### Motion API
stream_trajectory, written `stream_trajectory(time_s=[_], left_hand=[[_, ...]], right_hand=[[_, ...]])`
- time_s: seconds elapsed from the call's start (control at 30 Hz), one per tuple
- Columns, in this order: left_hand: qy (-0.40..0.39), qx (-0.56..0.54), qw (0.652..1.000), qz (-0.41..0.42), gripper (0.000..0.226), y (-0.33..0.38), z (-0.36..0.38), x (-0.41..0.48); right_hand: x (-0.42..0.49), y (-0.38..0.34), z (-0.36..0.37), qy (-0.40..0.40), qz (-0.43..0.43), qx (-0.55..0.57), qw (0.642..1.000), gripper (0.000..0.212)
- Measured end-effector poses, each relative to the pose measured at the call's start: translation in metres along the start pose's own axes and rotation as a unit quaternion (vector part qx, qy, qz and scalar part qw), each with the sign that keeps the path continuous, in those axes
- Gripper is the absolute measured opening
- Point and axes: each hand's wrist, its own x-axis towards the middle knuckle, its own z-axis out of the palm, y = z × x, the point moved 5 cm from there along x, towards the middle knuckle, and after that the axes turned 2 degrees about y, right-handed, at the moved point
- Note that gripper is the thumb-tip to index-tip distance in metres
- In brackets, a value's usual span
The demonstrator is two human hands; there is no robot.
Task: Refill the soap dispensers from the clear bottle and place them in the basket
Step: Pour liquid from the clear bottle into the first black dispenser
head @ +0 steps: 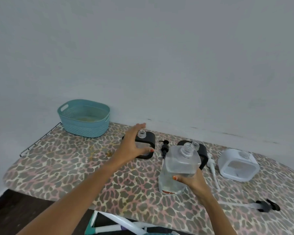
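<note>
Head view shows the right hand (188, 180) as the working grip, fingers and thumb wrapped round the lower part of the clear bottle (180, 163). It holds the bottle above the ironing board (66, 163), tilted with its uncapped neck pointing up and away. The bottle looks like thin, smooth plastic, so it probably flexes when squeezed and could slip if soapy. A hold low on its flat sides seems sensible for pouring. How much liquid it carries is hard to tell; it looks mostly clear.

The left hand (132, 145) is spread open over the left black dispenser (150, 137), thumb at its near face and fingers reaching past its open neck, not yet closed on it. That dispenser looks rigid and light, and likely needs steadying by its body.

A right black dispenser (203, 154) stands just behind the bottle and a white dispenser (236, 165) further right, both with open necks. Their fill levels cannot be read. Three pumps lie loose: a black pump (165, 147), a white pump (211, 162) and a tubed pump (266, 206). The basket (85, 128), far left, holds no dispenser.
</note>
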Motion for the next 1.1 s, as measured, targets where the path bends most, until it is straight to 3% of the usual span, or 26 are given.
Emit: stream_trajectory(time_s=[0.13, 0.3, 0.37, 0.5, 0.57, 0.9, 1.1], left_hand=[[-0.035, 0.119, 0.990, -0.073, 0.104, -0.044, -0.014, 0.024], [-0.087, 0.062, 0.987, -0.120, 0.115, -0.065, -0.003, 0.042], [-0.097, 0.038, 0.986, -0.130, 0.109, -0.068, 0.001, 0.045], [-0.087, 0.037, 0.986, -0.134, 0.068, -0.064, 0.001, 0.043], [-0.077, 0.046, 0.988, -0.129, 0.059, -0.063, -0.001, 0.041], [-0.019, 0.028, 0.995, -0.098, 0.053, -0.033, -0.026, 0.012], [0.015, 0.014, 0.994, -0.103, 0.051, -0.019, -0.050, -0.020]], right_hand=[[0.003, 0.008, -0.001, 0.006, 0.013, 0.007, 1.000, 0.099], [0.004, 0.010, -0.002, 0.013, 0.017, 0.003, 1.000, 0.095], [0.004, 0.012, -0.003, 0.020, 0.022, -0.003, 1.000, 0.095], [0.004, 0.018, -0.006, 0.030, 0.032, -0.006, 0.999, 0.095], [0.004, 0.020, -0.006, 0.031, 0.034, -0.005, 0.999, 0.097], [0.002, 0.018, -0.005, 0.035, 0.018, -0.027, 0.999, 0.098], [-0.011, 0.016, -0.005, 0.103, -0.007, -0.085, 0.991, 0.104]])
